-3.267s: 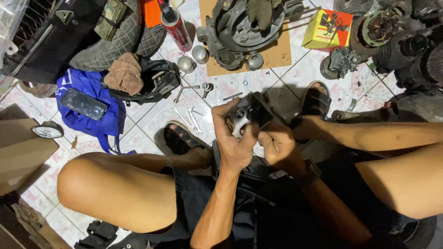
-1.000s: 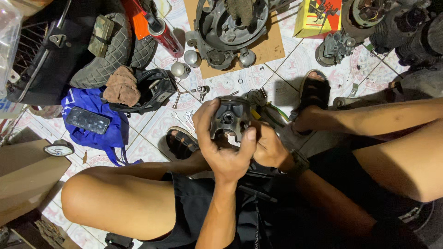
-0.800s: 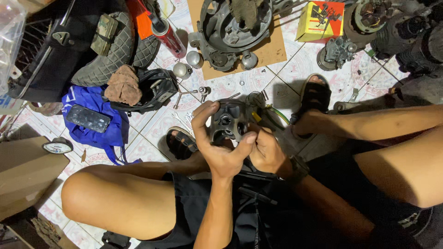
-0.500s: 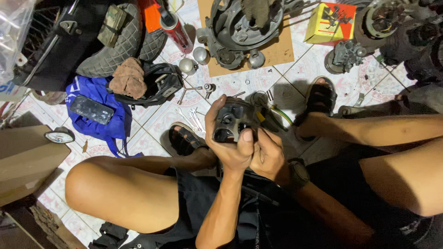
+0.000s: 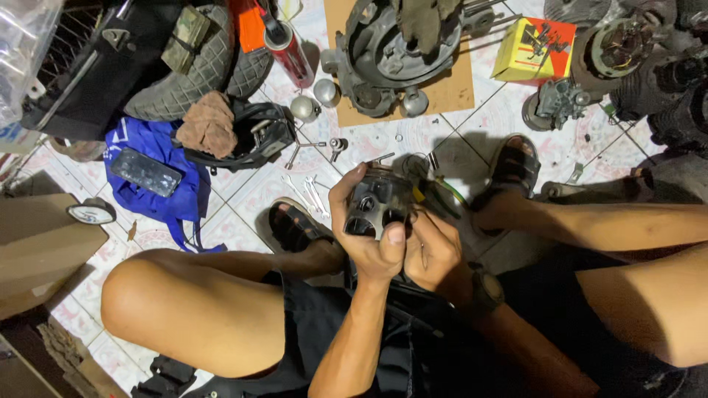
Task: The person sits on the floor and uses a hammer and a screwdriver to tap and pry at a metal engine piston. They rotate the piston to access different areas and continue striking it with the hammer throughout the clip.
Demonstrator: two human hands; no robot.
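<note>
Tiled floor; engine part [image 5: 377,205] between hands [image 5: 402,247]

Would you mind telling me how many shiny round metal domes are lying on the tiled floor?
2: one dome beside the red can, the other dome just left and below it, near the black housing. More may be hidden under clutter.

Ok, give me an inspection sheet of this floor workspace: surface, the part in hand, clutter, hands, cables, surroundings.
Surface: tiled floor, pale, patterned.
Job's things: dark metal part with round openings, held above the floor.
Clutter: engine casing on cardboard, yellow box, red can, blue bag, small wrenches.
Hands: left hand grips the part; right hand works at its side.
Cables: nothing seen.
Surroundings: tyre, cardboard box.
</note>
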